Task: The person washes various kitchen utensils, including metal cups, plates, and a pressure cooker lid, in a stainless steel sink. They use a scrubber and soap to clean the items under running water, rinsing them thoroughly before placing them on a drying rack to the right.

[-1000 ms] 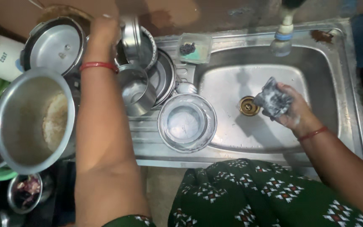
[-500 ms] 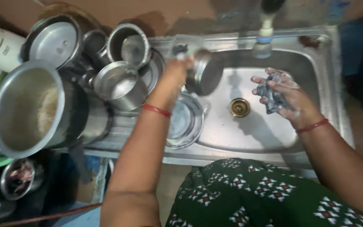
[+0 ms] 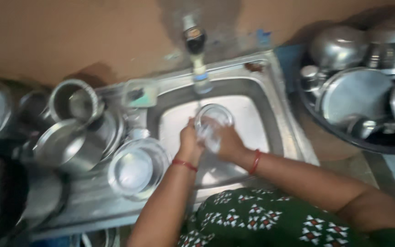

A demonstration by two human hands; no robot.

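Observation:
Both my hands meet over the steel sink (image 3: 270, 114), just below the tap (image 3: 196, 50). My left hand (image 3: 189, 142) grips a small round steel cup (image 3: 214, 115), its mouth tilted up towards me. From the right, my right hand (image 3: 228, 142) presses a wet, foamy scrub pad (image 3: 209, 137) against the cup's side. The picture is blurred, so the pad shows only as a pale smear between the hands. A red bangle sits on each wrist.
Left of the sink, on the drainboard, lie a shallow steel bowl (image 3: 136, 169), a tilted steel pot (image 3: 69, 146), a steel mug (image 3: 72, 103) and a small soap dish (image 3: 140, 93). A dark tub (image 3: 325, 130) with several steel vessels stands at the right.
My left hand took a steel cup from the pile on the left and carried it over the sink. My right hand with the pad came up against it. The view swung right.

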